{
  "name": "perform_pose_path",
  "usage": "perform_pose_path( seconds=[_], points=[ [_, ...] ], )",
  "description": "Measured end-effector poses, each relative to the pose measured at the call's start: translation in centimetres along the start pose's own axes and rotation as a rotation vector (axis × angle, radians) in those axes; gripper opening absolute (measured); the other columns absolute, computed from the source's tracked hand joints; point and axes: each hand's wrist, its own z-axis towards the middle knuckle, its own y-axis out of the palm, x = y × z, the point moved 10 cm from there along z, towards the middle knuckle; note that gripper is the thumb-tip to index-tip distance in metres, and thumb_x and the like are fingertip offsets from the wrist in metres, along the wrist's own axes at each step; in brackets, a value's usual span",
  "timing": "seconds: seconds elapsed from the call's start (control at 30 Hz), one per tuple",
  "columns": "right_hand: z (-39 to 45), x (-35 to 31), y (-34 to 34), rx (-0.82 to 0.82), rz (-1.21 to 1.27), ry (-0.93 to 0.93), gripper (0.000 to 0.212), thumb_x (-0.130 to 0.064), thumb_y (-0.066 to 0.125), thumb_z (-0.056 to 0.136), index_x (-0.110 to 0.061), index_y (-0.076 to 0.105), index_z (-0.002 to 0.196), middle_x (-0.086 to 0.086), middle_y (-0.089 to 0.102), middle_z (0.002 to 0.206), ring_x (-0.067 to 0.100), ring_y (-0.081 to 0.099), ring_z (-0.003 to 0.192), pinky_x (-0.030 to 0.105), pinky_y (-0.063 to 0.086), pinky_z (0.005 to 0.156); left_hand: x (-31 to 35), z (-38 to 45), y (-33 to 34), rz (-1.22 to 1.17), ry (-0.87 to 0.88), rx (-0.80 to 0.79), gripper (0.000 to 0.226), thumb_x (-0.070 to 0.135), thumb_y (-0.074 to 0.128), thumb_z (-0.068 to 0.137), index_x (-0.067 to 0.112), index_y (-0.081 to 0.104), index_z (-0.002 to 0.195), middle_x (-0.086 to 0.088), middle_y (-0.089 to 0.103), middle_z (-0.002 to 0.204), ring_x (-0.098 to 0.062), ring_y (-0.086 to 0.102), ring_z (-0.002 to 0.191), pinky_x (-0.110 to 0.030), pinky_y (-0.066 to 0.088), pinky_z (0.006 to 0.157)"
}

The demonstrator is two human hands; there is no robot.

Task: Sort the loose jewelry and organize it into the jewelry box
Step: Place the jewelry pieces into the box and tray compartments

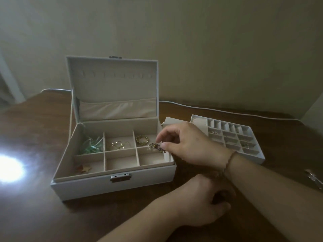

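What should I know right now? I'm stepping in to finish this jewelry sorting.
Right hand pinches a small dark-and-gold piece over the jewelry box, at its right-hand compartments.
Left hand rests on the table, fingers curled; contents unclear.
Done: green piece, gold earrings, gold ring, star sit in compartments.
Left: drop this piece; two front compartments empty. Removable tray sits right of the box.

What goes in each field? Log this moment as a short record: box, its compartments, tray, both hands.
box: jewelry box, lid open
back row: green piece, gold earrings, gold ring
front row: star pieces at left
tray: divided tray on table, right of box
right hand: pinches dark jewelry piece over box's right side
left hand: on table, grip unclear
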Motion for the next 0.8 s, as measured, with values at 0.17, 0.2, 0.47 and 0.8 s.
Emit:
perform_pose_path(
  seconds=[0.17,0.2,0.47,0.8],
  points=[
    [-0.2,-1.0,1.7,-0.103,-0.226,-0.046,0.011,-0.022,0.068,0.089,-0.025,0.075,0.097,-0.014,0.067,0.084,-0.004,0.058,0.072,0.015,0.049,0.067,-0.1,-0.1,0.4,-0.011,-0.028,-0.028,0.033,0.019,0.062,0.097,0.018,0.058,0.129,0.000,0.059,0.127,-0.009,0.053,0.112,-0.012,0.042,0.094],
    [-0.4,-1.0,1.6,-0.118,-0.198,-0.040,0.012,-0.022,0.067,0.091,-0.023,0.075,0.099,-0.013,0.068,0.084,-0.003,0.060,0.072,0.015,0.050,0.065,-0.2,0.0,0.4,-0.004,-0.023,-0.026,0.033,0.020,0.062,0.096,0.019,0.058,0.129,0.002,0.059,0.126,-0.008,0.054,0.111,-0.014,0.044,0.095],
    [-5.5,0.0,-6.3,0.077,-0.050,0.018,0.014,-0.021,0.062,0.095,-0.021,0.072,0.105,-0.010,0.072,0.087,0.021,0.064,0.054,0.022,0.055,0.054,1.0,-0.3,1.3,0.138,0.051,-0.098,0.032,0.035,0.064,0.094,0.035,0.058,0.125,0.018,0.050,0.127,0.001,0.050,0.116,-0.029,0.051,0.098],
    [-19.3,6.9,-11.6,0.287,-0.054,0.224,0.012,-0.023,0.065,0.089,-0.030,0.072,0.097,-0.014,0.073,0.081,0.010,0.064,0.057,0.016,0.050,0.052,7.0,-1.5,5.8,0.282,0.353,-0.235,0.039,0.047,0.062,0.095,0.036,0.059,0.132,0.017,0.052,0.131,0.002,0.047,0.120,-0.023,0.041,0.104]
  ],
)
